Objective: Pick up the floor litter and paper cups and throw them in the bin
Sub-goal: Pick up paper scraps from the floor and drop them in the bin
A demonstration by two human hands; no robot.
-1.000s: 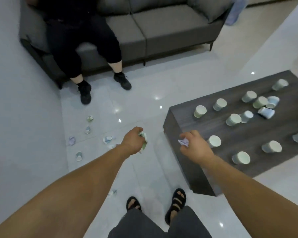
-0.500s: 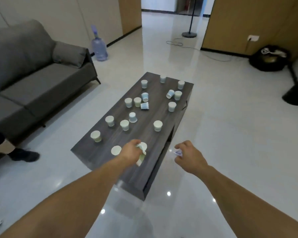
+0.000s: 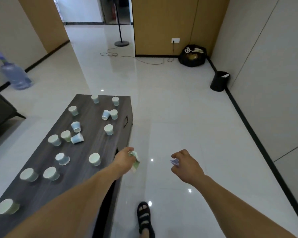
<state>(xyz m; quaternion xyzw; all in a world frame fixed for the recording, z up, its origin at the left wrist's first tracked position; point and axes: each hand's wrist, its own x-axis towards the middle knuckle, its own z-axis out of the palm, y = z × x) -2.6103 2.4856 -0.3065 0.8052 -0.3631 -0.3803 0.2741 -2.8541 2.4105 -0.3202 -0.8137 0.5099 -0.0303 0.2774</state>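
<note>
We are holding both arms out over the white floor (image 3: 179,117), just beside the long right edge of the dark wooden table (image 3: 91,141). Our left hand (image 3: 124,158) is curling its fingers round a crumpled green-and-white paper (image 3: 136,162). The paper is hanging out of the fist with its long axis running downward and slightly to the right. Our right hand (image 3: 186,164) is pinching a small bluish-purple scrap (image 3: 174,162) between thumb and fingertips. The scrap is poking out to the left, and any print on it is too blurred for us to read.

The black bin (image 3: 219,81) is standing upright, mouth up, at the right edge of the floor against the wall, well apart from both hands. A white scrap (image 3: 226,76) is showing at its rim.

Paper cups (image 3: 108,129) are standing scattered across the table, most of them mouth up, in pale green and pale blue. Near the table's middle a blue cup (image 3: 77,138) is lying on its side, touching an upright green one (image 3: 66,135).

Beyond the bin, in the floor's far corner, a black bag (image 3: 192,57) is sitting below a wall socket (image 3: 175,40). One sandalled foot (image 3: 144,219) is showing near the bottom edge.
</note>
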